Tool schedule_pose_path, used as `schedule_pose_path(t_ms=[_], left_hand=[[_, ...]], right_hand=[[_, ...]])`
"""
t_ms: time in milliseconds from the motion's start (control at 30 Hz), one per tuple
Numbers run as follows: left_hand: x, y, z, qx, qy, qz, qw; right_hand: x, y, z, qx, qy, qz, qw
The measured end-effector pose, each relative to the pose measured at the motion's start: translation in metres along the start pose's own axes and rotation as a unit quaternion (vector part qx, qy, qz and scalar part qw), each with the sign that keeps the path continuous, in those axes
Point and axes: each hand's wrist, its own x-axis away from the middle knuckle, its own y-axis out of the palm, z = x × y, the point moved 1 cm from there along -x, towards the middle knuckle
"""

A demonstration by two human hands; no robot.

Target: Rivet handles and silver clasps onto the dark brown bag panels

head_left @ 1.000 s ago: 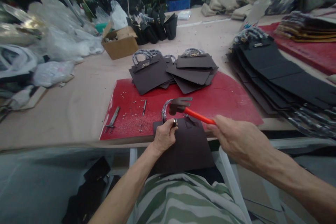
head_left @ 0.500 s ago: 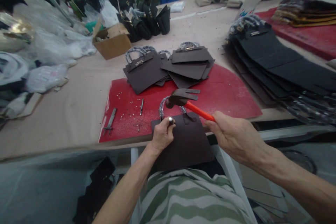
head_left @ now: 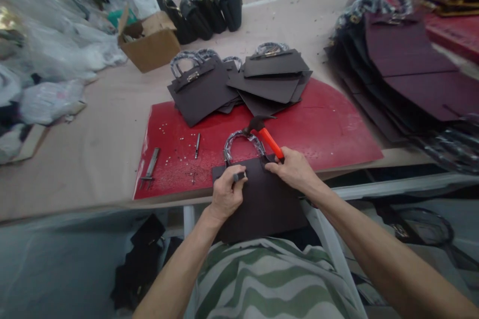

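A dark brown bag panel (head_left: 267,204) with a plastic-wrapped handle (head_left: 239,135) lies across the table's front edge, partly over my lap. My left hand (head_left: 228,192) is closed around a short metal punch (head_left: 238,176) above the panel's upper left part. In my right hand (head_left: 294,168) is a claw hammer (head_left: 270,140) with an orange grip, its dark head over the handle's arch. The right thumb and fingertips touch the panel near the handle's right tab. Left of the panel, a thin metal rod (head_left: 197,146) and a pronged punch (head_left: 150,167) lie among tiny rivets.
Beneath the work is a red board (head_left: 329,129). Behind it lie stacked brown panels with handles (head_left: 205,87). A cardboard box (head_left: 149,45) stands back left, near plastic bags (head_left: 71,40). Purple and black panels (head_left: 411,60) are piled at the right.
My right hand has come down and left with the hammer, onto the panel beside the handle. My left hand keeps the punch in about the same place. The view has shifted slightly.
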Motion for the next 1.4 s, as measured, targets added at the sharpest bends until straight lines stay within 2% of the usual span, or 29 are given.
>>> schedule_pose_path(t_ms=[267, 533, 833, 1000, 1233, 1400], left_hand=[[0.002, -0.003, -0.001, -0.007, -0.051, 0.026, 0.998], [0.003, -0.004, -0.001, 0.014, -0.063, 0.023, 0.998], [0.007, -0.004, -0.002, -0.005, -0.082, 0.046, 0.996], [0.01, -0.004, -0.004, -0.007, -0.107, 0.047, 0.993], [0.003, -0.003, 0.0, -0.006, -0.109, 0.031, 0.993], [0.001, 0.0, 0.002, 0.011, -0.087, 0.018, 0.996]], right_hand=[[0.007, 0.009, 0.006, 0.014, 0.002, 0.025, 1.0], [0.013, 0.013, 0.008, 0.032, -0.017, 0.027, 0.999], [0.022, 0.024, 0.015, 0.022, -0.073, 0.095, 0.993], [0.021, 0.022, 0.017, 0.027, -0.088, 0.09, 0.992], [0.018, 0.022, 0.017, 0.028, -0.082, 0.08, 0.993], [0.019, 0.022, 0.017, 0.034, -0.071, 0.078, 0.994]])
